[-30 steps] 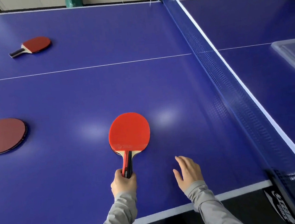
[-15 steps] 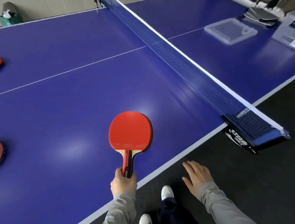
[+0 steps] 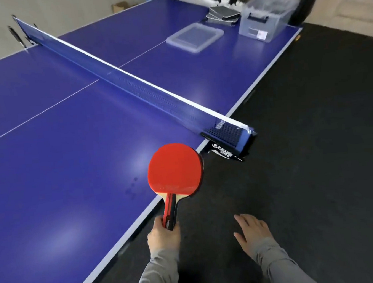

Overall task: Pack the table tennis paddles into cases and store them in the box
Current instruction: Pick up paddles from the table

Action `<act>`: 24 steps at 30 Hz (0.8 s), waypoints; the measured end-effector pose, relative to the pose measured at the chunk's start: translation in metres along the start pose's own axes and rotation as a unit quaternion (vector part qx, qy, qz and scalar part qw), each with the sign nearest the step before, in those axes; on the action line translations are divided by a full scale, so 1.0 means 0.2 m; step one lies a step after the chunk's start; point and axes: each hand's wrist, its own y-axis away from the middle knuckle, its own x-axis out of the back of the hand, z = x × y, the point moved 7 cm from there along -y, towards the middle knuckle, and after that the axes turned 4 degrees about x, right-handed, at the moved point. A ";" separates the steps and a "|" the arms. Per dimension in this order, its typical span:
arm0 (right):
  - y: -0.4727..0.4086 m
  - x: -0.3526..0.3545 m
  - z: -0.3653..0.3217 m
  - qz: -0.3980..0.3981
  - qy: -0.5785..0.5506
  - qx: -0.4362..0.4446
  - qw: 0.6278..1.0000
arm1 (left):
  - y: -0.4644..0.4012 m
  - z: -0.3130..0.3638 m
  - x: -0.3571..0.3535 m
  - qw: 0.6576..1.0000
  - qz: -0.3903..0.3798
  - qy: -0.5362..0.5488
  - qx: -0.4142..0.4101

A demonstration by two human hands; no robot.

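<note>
My left hand (image 3: pixel 163 236) grips the handle of a red table tennis paddle (image 3: pixel 175 170), blade up, held over the near edge of the blue table (image 3: pixel 60 175). Fingers straight and holding nothing, my right hand (image 3: pixel 252 230) hangs over the dark floor beside the table. At the far right corner of the table stands a clear plastic box (image 3: pixel 265 19). Its flat clear lid (image 3: pixel 195 36) lies to the left of it. A stack of dark grey paddle cases (image 3: pixel 223 15) sits behind the lid.
The blue net (image 3: pixel 130 83) crosses the table, and its clamp post (image 3: pixel 228 137) juts out at the near edge. Dark floor (image 3: pixel 317 152) runs along the table's right side. Cardboard and clutter stand beyond the far end.
The view has swung right and I have stepped along the table's edge. The paddle in my left hand has moved from over the table to its edge. The box and cases are closer.
</note>
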 end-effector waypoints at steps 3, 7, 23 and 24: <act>0.08 0.02 0.29 0.002 -0.010 -0.017 1.000 | 0.16 0.14 -0.25 1.000 -0.009 -0.002 -0.011; 0.16 0.08 0.70 0.016 -0.023 -0.038 0.999 | 0.39 0.31 -0.62 0.999 -0.034 0.023 -0.006; 0.12 0.28 1.69 0.021 -0.067 -0.102 0.992 | 0.64 0.92 -1.49 0.996 -0.084 0.035 -0.005; 0.07 0.32 1.73 0.021 -0.064 -0.100 0.993 | 0.61 0.97 -1.54 0.996 -0.088 0.033 -0.005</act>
